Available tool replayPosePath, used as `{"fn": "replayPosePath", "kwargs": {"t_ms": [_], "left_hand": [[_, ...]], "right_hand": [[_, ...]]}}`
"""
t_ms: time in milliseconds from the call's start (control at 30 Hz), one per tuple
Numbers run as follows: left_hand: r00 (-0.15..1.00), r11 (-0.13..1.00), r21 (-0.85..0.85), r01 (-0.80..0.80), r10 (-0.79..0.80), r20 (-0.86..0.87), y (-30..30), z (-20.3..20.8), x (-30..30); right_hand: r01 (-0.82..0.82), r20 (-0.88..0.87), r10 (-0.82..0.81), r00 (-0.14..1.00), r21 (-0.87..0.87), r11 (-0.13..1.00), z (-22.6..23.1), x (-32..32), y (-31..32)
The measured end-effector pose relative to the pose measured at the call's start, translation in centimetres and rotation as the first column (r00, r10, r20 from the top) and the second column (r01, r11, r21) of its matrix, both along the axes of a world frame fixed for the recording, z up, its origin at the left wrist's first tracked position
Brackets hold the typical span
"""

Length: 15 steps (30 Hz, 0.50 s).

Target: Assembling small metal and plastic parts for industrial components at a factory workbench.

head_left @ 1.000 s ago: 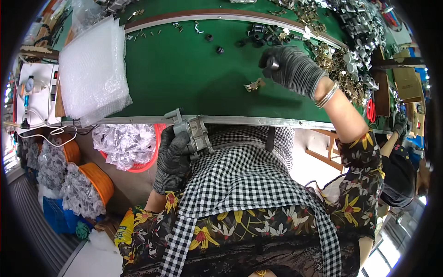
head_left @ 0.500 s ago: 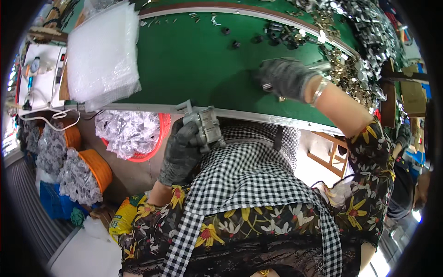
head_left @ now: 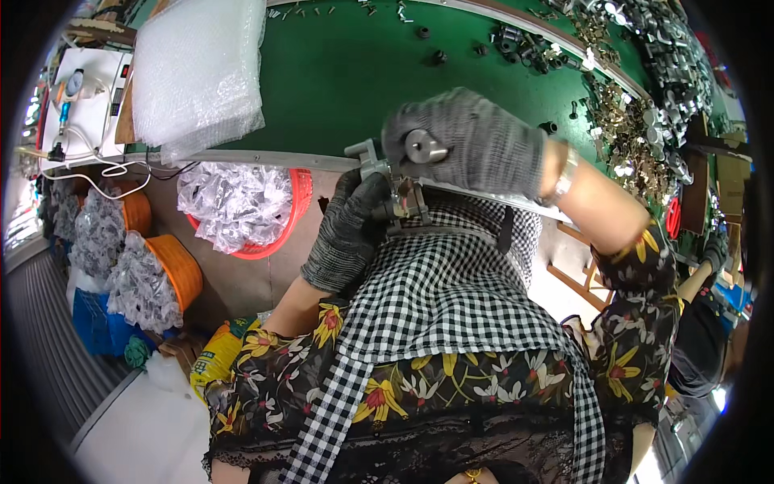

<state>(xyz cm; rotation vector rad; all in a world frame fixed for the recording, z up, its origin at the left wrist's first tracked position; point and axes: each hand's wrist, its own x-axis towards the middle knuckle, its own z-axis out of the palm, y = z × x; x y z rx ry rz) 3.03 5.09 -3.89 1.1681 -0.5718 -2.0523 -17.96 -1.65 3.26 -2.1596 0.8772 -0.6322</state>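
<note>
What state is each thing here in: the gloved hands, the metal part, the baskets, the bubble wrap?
Left hand: gloved, gripping the metal assembly from below.
Right hand: gloved, pinching a round metal piece above the assembly.
Red basket: filled with clear bagged parts.
Bubble wrap: lying flat on the green table.

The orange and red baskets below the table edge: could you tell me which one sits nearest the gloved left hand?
The red basket of clear bags, just beside the left hand; the two orange baskets sit farther left.

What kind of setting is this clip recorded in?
Most likely a small-parts assembly workshop. A green-topped workbench carries heaps of loose metal parts, orange baskets of bagged pieces stand below it, and both gloved hands, left hand and right hand, hold a small metal assembly.
</note>
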Motion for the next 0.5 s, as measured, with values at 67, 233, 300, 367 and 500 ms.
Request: {"fn": "replayPosePath", "kwargs": {"t_ms": [67, 233, 300, 367, 500], "left_hand": [[0.993, 0.998, -0.060, 0.003, 0.004, 0.118, 0.4, -0.7, 0.8], [0.982, 0.999, 0.021, 0.048, -0.043, -0.184, 0.4, -1.7, 1.6], [0.968, 0.951, -0.232, 0.204, -0.160, 0.194, 0.7, -2.9, 1.7], [0.992, 0.991, -0.067, 0.116, -0.113, 0.051, 0.7, -2.2, 1.3], [0.999, 0.999, -0.004, 0.045, -0.045, -0.024, 0.4, -0.9, 0.5]], "right_hand": [[-0.130, -0.055, 0.131, 0.990, 0.016, 0.991, 0.3, 1.0, -0.8], [-0.180, -0.177, 0.188, 0.966, 0.059, 0.982, -0.8, 2.1, -1.2], [-0.168, -0.210, 0.183, 0.960, 0.090, 0.982, -0.8, 2.9, -1.0], [-0.109, -0.361, 0.107, 0.927, 0.016, 0.994, -1.4, 3.5, -0.5], [0.064, -0.408, 0.067, 0.910, 0.298, 0.952, -0.2, 3.9, -0.5]]}}
